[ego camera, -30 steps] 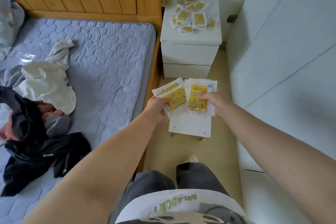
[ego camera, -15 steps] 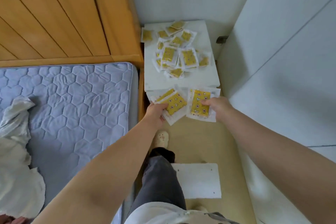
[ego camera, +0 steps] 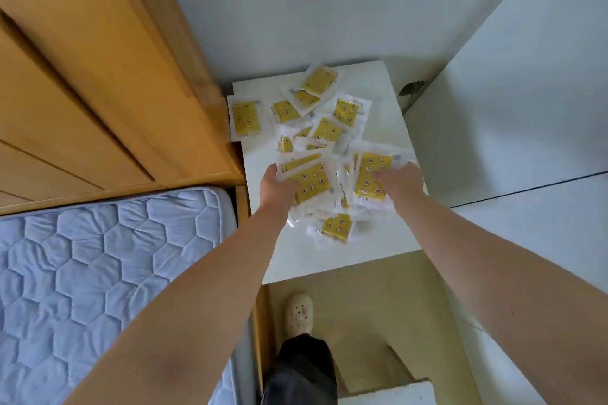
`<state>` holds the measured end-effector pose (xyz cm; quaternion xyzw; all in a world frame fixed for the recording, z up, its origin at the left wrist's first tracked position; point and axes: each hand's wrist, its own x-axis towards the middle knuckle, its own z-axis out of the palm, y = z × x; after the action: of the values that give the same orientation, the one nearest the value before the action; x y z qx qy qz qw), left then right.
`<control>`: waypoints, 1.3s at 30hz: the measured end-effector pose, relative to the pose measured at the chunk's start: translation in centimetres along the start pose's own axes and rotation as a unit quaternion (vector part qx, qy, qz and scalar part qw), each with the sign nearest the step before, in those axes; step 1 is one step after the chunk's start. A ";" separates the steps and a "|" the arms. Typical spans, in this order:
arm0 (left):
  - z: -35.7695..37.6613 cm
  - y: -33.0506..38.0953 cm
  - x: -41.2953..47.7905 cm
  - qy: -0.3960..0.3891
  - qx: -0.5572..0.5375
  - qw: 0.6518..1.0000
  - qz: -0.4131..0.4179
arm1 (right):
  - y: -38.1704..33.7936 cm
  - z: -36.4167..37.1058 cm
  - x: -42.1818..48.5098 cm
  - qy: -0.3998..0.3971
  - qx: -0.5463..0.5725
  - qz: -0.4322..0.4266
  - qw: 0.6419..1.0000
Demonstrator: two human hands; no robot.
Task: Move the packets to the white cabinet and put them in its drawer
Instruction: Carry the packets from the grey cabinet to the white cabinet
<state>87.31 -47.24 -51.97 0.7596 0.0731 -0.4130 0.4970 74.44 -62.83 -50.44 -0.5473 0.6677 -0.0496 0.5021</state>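
Left grip [ego camera: 276,189]: pinching a fan of yellow packets [ego camera: 309,179]. Right grip [ego camera: 399,182]: pinching a second stack [ego camera: 371,176]. Both held over the white cabinet [ego camera: 385,99], whose top carries loose packets [ego camera: 245,117].

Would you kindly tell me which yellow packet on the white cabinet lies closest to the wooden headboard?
The yellow-and-clear plastic packet lying alone at the white cabinet's left edge, apart from the overlapping pile.
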 end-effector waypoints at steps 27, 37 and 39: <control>-0.5 1.8 -10.1 0.065 0.602 0.729 0.320 | -0.5 -4.3 -9.1 -0.051 -0.387 -0.419 0.820; -3.9 -4.7 -37.3 0.270 0.535 0.709 0.372 | 5.6 -16.2 -28.1 0.015 -0.363 -0.647 0.670; -5.1 -6.3 -42.7 0.299 0.529 0.708 0.360 | 6.9 -17.6 -32.6 0.020 -0.356 -0.685 0.635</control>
<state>59.17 -27.16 -25.57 0.9503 -0.2922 0.0751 0.0766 53.60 -43.14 -26.00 -0.9829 0.0763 -0.1488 0.0767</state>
